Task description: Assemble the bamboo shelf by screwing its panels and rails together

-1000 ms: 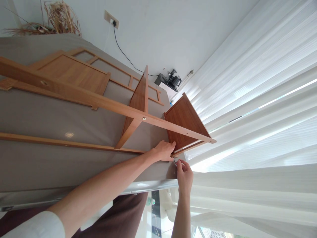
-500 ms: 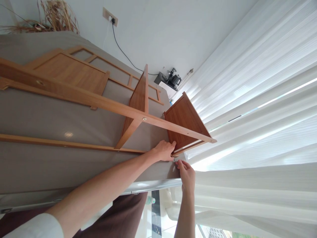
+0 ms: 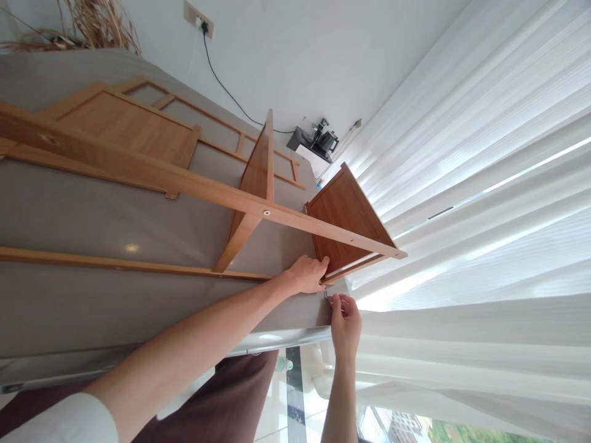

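The right hand (image 3: 345,323) is closed around a small metal hex key (image 3: 327,297), whose tip is set against the lower rail (image 3: 115,263) of a wooden shelf frame (image 3: 258,212), at the corner just below the dark end panel (image 3: 344,224). The left hand (image 3: 307,275) is pressed flat on that same corner, fingers curled over the panel's edge, so the joint is held steady.

The frame lies on its side on the grey tabletop (image 3: 92,314), with the end panel at the edge nearest the white curtain (image 3: 484,215). Judged from how the parts stand, the assembly is well advanced: the upper rail (image 3: 161,178) is already fixed to the middle panel (image 3: 256,178), a seated fastener (image 3: 266,213) being visible there, and the end panel is stood in place. The corner fastening is in hand. A separate side frame (image 3: 138,123) is left lying flat on the tabletop, unattached.
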Tool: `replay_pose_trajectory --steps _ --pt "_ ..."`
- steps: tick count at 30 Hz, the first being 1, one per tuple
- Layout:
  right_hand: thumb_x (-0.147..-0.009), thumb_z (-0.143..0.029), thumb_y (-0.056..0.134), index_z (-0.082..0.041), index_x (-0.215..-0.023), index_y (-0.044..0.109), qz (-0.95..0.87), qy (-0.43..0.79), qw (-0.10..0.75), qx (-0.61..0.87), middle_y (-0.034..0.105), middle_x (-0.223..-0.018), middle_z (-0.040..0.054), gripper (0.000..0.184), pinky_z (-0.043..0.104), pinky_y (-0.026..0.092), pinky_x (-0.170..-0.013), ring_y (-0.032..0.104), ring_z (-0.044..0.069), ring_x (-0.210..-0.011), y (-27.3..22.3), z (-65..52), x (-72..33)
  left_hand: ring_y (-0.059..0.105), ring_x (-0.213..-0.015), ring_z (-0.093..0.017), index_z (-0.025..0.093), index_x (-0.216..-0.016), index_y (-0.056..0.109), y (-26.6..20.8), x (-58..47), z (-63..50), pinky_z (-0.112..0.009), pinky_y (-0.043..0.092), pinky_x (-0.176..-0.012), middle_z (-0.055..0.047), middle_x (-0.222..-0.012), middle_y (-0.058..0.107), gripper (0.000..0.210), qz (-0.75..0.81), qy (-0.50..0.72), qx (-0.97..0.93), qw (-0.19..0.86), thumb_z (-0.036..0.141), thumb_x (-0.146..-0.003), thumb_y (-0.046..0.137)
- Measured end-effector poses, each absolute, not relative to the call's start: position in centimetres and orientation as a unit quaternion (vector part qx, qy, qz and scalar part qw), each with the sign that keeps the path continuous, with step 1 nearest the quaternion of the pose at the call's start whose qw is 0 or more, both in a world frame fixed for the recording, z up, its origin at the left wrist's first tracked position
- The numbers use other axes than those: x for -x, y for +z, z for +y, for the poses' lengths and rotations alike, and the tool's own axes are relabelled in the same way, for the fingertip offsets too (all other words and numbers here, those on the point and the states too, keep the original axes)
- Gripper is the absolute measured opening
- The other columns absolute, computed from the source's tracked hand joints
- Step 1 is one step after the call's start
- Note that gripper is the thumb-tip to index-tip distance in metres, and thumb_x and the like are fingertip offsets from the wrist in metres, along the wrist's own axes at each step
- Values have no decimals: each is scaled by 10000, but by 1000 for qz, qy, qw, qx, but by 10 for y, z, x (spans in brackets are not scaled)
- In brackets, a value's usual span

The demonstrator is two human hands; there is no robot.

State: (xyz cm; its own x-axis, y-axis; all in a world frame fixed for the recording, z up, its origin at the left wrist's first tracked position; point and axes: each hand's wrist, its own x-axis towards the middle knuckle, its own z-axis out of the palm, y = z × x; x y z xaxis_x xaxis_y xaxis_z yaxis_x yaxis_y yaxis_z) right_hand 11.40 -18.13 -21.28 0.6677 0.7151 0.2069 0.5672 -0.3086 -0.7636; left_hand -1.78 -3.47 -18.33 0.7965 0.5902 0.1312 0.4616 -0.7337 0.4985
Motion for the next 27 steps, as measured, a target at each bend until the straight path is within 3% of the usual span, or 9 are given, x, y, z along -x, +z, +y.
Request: replay_pose_trajectory --steps 10,27 --pt "-903 -633 487 -218 -992 653 -440 -13 388 809 713 -921 63 456 295 474 -694 617 183 -742 -218 -182 -104 723 -883 -350 113 -1177 496 -186 17 -34 -431 519 -776 -147 -958 747 495 278 168 -926 191 444 -824 603" --pt "-927 -618 470 -209 -998 654 -460 -55 366 807 720 -919 69 454 280 474 -672 622 174 -724 -218 -181 -101 721 -892 -355 103 -1202 491 -187 17 -34 -435 517 -784 -152 -974 743 509 276 168 -925 201 438 -834 599"
